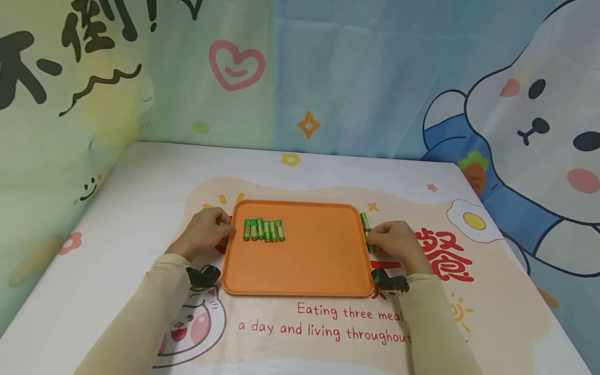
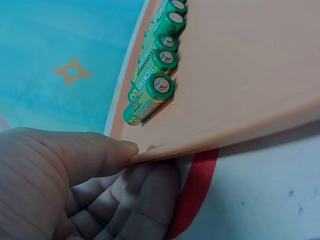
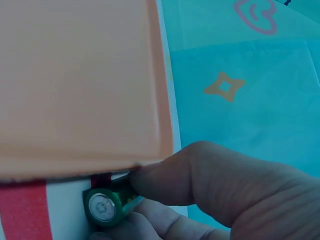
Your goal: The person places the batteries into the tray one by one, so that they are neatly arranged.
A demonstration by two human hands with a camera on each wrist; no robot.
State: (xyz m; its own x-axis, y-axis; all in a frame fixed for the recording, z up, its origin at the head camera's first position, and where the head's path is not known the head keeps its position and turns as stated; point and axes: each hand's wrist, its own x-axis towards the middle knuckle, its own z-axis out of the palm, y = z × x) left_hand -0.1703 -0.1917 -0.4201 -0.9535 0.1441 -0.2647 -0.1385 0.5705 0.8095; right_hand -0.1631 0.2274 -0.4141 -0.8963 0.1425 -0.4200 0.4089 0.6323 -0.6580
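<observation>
An orange tray [image 1: 304, 260] lies flat on the table. My left hand [image 1: 206, 233] pinches its left rim, thumb [image 2: 107, 155] on top and fingers beneath, as the left wrist view shows. Several green AA-size batteries [image 1: 266, 230] stand side by side in a row in the tray's upper left part, their button ends toward the left wrist camera. Outside the right rim, my right hand [image 1: 396, 240] pinches a green battery [image 3: 106, 206] between thumb and fingers, close against the tray's edge. Another green battery [image 1: 364, 221] shows just beyond the fingertips in the head view.
The printed tablecloth [image 1: 328, 349] has cartoon drawings and red lettering. A printed curtain [image 1: 351, 78] rises behind the table's far edge. Dark wrist cameras [image 1: 391, 281] sit on both wrists, close to the tray's sides.
</observation>
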